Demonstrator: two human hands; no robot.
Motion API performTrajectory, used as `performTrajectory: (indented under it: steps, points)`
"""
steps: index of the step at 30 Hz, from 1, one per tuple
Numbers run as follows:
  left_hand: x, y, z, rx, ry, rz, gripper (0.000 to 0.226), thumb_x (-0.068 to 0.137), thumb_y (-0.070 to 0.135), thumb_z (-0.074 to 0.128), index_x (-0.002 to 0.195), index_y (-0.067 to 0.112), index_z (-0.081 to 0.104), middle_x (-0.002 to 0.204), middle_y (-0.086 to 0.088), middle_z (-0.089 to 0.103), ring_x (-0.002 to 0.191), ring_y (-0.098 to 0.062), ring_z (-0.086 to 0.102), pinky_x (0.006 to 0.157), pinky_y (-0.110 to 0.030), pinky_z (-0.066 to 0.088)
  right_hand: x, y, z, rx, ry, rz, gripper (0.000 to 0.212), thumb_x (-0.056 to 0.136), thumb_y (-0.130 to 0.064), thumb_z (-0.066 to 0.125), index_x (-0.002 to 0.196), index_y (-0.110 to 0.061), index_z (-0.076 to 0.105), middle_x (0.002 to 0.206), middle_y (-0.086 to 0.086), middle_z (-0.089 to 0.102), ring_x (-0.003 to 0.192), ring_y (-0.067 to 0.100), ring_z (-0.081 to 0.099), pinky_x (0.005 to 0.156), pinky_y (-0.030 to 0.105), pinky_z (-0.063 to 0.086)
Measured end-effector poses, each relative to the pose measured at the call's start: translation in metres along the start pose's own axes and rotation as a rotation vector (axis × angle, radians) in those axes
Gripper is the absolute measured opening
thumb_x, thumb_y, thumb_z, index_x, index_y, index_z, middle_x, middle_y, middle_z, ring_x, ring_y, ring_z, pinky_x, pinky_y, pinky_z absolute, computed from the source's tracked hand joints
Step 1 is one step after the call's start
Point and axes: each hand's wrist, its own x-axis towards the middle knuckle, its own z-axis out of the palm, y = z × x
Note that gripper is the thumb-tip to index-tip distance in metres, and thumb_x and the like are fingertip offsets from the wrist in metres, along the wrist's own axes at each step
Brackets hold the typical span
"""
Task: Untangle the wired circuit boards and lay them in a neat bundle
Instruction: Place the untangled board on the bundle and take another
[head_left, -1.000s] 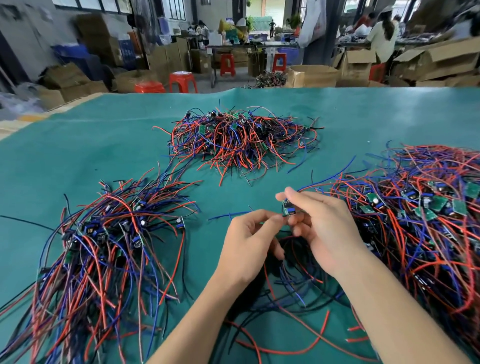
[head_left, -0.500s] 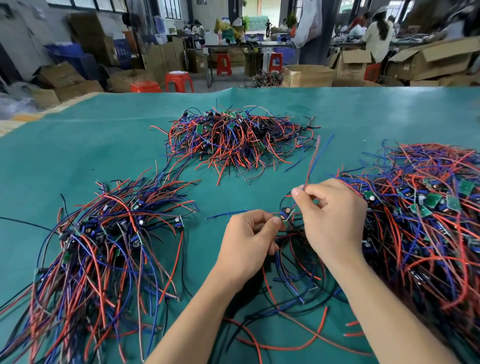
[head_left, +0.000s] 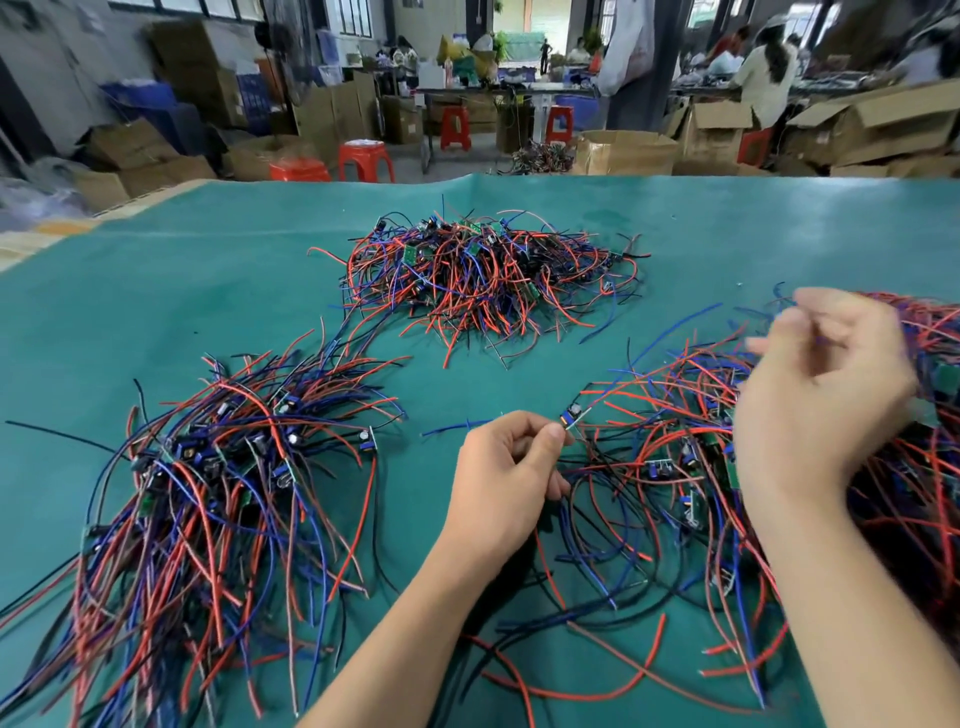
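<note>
Head view: left hand (head_left: 511, 480) pinches small circuit board (head_left: 571, 417), held just left of tangled pile (head_left: 779, 467). Right hand (head_left: 826, 400) blurred, fingers curled above tangled pile; we cannot tell what it holds. We judge: keep board pinned, draw wires out singly. Board's long axis tilts up-right, wires trailing toward tangled pile. Sorted bundle (head_left: 218, 493) well left.

Even, soft daylight falls on my green surface (head_left: 156, 291), with faint shadows and a pale sheen far off. My right hand (head_left: 815, 395) is motion-blurred; the wide lens bends the edges.
</note>
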Motion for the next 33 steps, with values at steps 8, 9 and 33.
performTrajectory:
  steps: [8,9,33]
  points:
    - [0.001,0.001,-0.002,0.028,0.087,0.022,0.022,0.098,0.021,0.059,0.08,0.01,0.066,0.054,-0.003,0.066,0.051,-0.013,0.058,0.057,-0.027,0.045,-0.066,-0.015,0.021,-0.177,-0.856,0.0,0.049,0.089,-0.046,0.07,0.061,-0.006,0.062,0.051,0.002,0.057,0.056,0.02,0.055,0.063,0.037,0.044]
    - [0.001,0.001,-0.001,0.032,0.081,0.018,0.024,0.098,0.021,0.06,0.077,0.01,0.065,0.055,-0.004,0.067,0.051,-0.013,0.057,0.057,-0.027,0.045,-0.066,-0.012,0.021,-0.125,-0.876,0.03,0.042,0.088,-0.04,0.073,0.062,-0.008,0.065,0.053,0.0,0.061,0.055,0.015,0.056,0.062,0.034,0.045]
    - [-0.006,0.008,0.0,0.094,-0.137,0.007,0.021,0.082,0.031,0.058,0.07,0.017,0.068,0.051,-0.001,0.061,0.045,-0.013,0.054,0.056,-0.024,0.042,0.005,-0.032,-0.001,0.21,-0.072,0.073,0.021,0.092,-0.044,0.066,0.078,-0.028,0.069,0.069,-0.001,0.066,0.063,0.019,0.06,0.06,0.051,0.051]
